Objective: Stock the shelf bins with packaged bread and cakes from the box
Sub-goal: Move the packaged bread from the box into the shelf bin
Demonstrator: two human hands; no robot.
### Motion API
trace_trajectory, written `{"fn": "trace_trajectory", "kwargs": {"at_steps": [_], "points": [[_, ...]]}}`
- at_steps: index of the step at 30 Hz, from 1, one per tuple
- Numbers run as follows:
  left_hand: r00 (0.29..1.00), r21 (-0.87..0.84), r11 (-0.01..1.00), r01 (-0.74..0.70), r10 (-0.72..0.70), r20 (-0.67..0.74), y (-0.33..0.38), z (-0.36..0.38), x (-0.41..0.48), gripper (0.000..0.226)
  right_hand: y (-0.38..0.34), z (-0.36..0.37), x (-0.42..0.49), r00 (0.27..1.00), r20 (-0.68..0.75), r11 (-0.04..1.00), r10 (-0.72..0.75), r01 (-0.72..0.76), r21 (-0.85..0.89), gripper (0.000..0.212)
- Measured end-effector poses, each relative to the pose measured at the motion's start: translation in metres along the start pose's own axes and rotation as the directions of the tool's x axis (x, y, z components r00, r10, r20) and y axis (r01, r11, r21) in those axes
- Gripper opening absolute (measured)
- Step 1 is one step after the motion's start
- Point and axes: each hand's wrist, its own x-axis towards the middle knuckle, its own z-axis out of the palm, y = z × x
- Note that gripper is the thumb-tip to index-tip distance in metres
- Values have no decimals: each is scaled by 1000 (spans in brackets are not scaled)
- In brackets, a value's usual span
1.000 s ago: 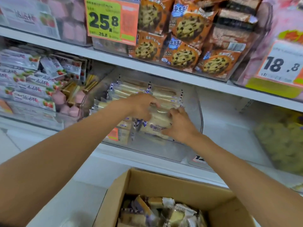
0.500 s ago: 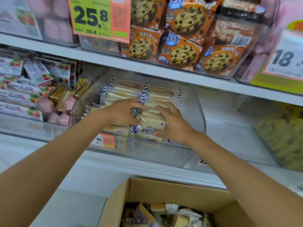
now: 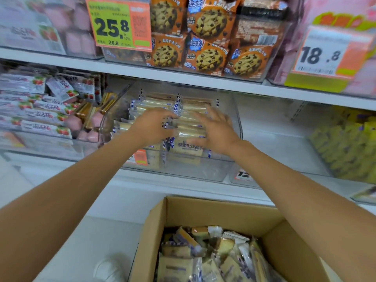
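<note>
White steel shelving (image 3: 142, 180) fills the view, and below its front edge stands a brown cardboard box (image 3: 203, 210), its flaps open. The box is well filled with wrapped cakes (image 3: 203, 257), heaped loosely against its far and right walls.

On the shelf, directly above the box, sits a clear plastic bin (image 3: 183, 169) at the front edge. Inside it, bread packets (image 3: 189, 147) with blue-checked seams lie in flat rows that run from the front wall to the back. They come to about the rim.

Both hands are over these rows, near the bin's middle. The right hand (image 3: 217, 131) is spread, with its fingers (image 3: 211, 112) straight and splayed, either just above the top packets or resting on them. It grasps nothing. The left hand (image 3: 152, 127) lies beside it with its fingers (image 3: 164, 119) bent down onto a packet seam. Motion blur hides whether they pinch it or only press.

As I judge it, this bin is nearly stocked and the hands are levelling the stack. The box holds plenty, so much of the job is left. The strawberry packets (image 3: 40, 117) in the bin to the left and the cookie packs (image 3: 203, 37) on the shelf above look untouched.
</note>
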Motion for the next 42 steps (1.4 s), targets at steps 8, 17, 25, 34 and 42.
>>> {"fn": "trace_trajectory", "kwargs": {"at_steps": [8,17,25,34,42], "points": [[990,-212,967,138,-135,28,76,46,-111,5,-12,31,-117,928,-348,960,-129,205,189,11],[880,-161,883,442,-391,270,32,136,-199,20,55,167,-254,888,411,800,207,-396,451,28],[818,-275,770,575,-534,213,2,129,-220,20,-18,238,-222,750,661,777,32,-434,456,66],[571,-260,532,806,-584,577,24,144,-220,44,35,162,-232,792,578,201,197,-610,767,38],[808,-356,776,521,-313,499,69,172,-202,44,47,113,-239,873,435,230,221,-480,846,115]]}}
